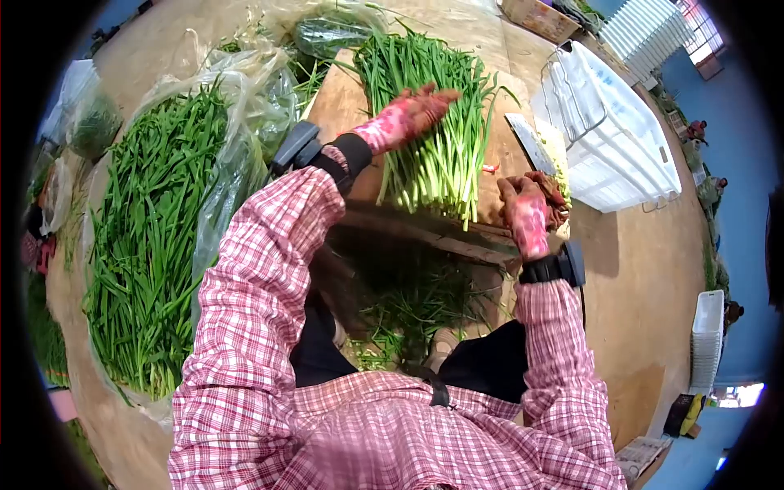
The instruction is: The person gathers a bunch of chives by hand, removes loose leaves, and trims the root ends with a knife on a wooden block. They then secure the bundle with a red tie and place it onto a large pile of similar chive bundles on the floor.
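Observation:
A thick bundle of long green stalks (433,122) lies on a wooden board (347,94), its pale ends toward me. My left hand (416,114) rests on top of the stalks with its fingers stretched out. At the board's right edge my right hand (528,204) has its fingers bent down over a dark reddish bunched thing (555,200); whether it grips this cannot be made out. A wide-bladed knife (529,143) lies on the board just beyond my right hand. A small red item (490,168) shows beside the pale ends.
A large open plastic bag of greens (155,237) lies on the left. A white plastic crate (608,126) stands on the right, near the board. Cut leaves (400,318) litter the floor between my feet. Stacked white crates (706,339) and other people are at the far right.

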`<action>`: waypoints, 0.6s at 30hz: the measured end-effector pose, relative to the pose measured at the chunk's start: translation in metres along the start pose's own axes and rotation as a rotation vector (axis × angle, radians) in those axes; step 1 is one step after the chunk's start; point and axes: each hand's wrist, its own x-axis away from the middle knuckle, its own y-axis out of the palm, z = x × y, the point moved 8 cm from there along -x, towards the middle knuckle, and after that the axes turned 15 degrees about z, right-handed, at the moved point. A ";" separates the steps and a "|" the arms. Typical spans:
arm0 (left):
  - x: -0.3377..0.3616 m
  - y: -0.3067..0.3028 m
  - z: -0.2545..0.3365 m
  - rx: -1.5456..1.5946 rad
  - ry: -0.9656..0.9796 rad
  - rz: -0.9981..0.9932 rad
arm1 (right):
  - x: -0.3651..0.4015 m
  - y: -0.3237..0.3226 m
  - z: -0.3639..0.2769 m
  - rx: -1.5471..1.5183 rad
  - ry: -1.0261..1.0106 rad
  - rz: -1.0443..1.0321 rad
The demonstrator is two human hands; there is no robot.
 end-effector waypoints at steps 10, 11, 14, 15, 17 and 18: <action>0.087 -0.090 -0.067 -0.632 -0.248 -0.010 | -0.059 0.045 0.034 0.116 -0.014 0.048; 0.088 -0.085 -0.073 -0.534 -0.361 -0.069 | -0.058 0.042 0.030 0.100 -0.063 0.046; 0.077 -0.093 -0.051 -0.543 -0.257 0.228 | -0.053 0.022 -0.006 -0.038 -0.272 0.200; 0.064 -0.092 -0.031 -0.549 -0.179 0.254 | -0.039 0.014 -0.041 -0.095 -0.239 0.128; 0.046 -0.078 -0.011 -0.332 -0.207 0.218 | -0.002 0.011 -0.100 -0.121 -0.225 -0.080; 0.039 -0.068 -0.006 -0.222 -0.217 0.190 | 0.019 0.018 -0.120 -0.093 -0.245 -0.213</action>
